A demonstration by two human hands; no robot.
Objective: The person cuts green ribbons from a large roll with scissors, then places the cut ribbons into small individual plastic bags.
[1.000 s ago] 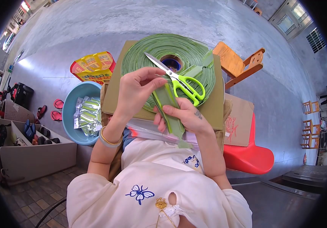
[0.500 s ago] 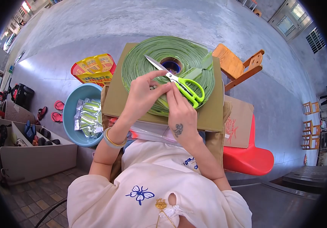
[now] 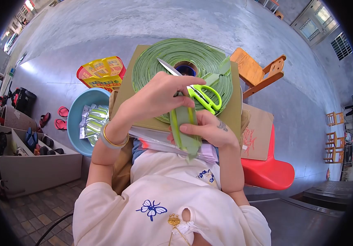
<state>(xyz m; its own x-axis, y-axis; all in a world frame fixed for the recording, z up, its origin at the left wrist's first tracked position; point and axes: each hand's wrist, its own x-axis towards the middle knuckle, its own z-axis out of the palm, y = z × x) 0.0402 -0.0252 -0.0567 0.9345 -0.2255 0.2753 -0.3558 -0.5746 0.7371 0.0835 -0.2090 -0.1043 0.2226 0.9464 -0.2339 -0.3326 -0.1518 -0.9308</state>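
A green ribbon piece hangs over my lap between my two hands. My left hand pinches its upper end, beside the scissors. My right hand grips it lower down, thumb on top and fingers behind. Scissors with lime-green handles lie on the large roll of green ribbon, their blades partly behind my left hand. The roll rests on an olive-coloured board. Clear plastic packaging lies below the board's front edge.
A blue basin with several packed green items stands at left, below a yellow-red bag. On the right are a wooden chair, a cardboard sheet and a red chair. A shoe rack is at lower left.
Both hands were close together over the roll. Now my right hand has moved down and right, my left hand has turned over, and the ribbon piece shows stretched between them.
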